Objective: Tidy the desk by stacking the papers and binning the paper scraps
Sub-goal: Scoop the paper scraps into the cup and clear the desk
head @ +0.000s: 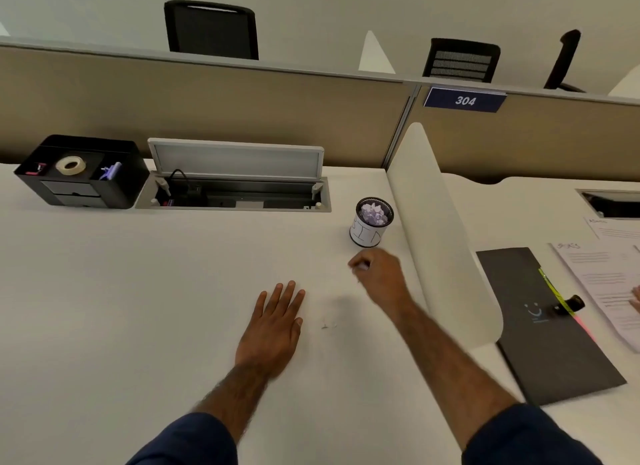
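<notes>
A small round bin (370,234) with a white paper label stands at the desk's right side, filled with pale paper scraps (374,212). My right hand (379,274) hovers just in front of the bin, blurred, its fingertips pinching a small pale scrap (362,265). My left hand (277,320) lies flat on the white desk (138,308), fingers straight, holding nothing. A tiny scrap (327,324) lies on the desk just right of that hand. Printed papers (602,281) lie on the neighbouring desk beyond the divider.
A white curved divider (446,242) bounds the desk on the right. Behind it lie a dark folder (550,329) and a black clip. At the back sit a black organiser (83,173) with a tape roll and an open cable tray (235,190).
</notes>
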A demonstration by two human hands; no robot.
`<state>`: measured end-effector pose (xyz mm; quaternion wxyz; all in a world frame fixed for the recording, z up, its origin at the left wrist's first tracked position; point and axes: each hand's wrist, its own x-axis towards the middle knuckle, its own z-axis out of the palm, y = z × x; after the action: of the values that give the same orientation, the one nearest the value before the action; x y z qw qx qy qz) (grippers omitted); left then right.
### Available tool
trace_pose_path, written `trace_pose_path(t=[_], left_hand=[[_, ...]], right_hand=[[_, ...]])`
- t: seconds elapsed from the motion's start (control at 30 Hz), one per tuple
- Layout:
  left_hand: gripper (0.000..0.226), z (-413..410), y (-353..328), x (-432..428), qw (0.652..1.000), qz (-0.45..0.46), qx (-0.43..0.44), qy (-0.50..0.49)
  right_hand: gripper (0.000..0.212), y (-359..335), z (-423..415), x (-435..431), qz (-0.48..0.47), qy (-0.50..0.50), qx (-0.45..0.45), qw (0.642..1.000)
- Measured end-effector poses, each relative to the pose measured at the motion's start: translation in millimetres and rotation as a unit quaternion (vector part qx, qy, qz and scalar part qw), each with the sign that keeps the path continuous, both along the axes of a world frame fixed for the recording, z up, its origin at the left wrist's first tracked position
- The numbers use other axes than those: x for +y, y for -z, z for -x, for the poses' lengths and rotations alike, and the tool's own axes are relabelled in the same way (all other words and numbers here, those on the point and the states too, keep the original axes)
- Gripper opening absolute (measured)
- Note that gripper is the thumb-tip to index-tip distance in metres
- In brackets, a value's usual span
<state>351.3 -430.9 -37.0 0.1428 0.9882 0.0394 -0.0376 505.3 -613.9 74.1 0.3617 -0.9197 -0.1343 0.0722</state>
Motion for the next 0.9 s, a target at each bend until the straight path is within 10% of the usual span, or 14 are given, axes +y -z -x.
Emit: trace_pose_path(t=[0.63, 0.9], left_hand=[[0.058, -3.4, 3.8, 1.0, 1.0, -0.003, -0.008, -0.005], [0.058, -2.7, 2.6, 1.0, 1.0, -0.012, -0.01, -0.006]], right_hand=[[0.017, -38.7, -143.2, 25.8, 0.323, -0.089, -0.069, 0.94], [0.026, -54.8, -135.7, 15.2, 0.124, 0.05, -0.104, 0.986]])
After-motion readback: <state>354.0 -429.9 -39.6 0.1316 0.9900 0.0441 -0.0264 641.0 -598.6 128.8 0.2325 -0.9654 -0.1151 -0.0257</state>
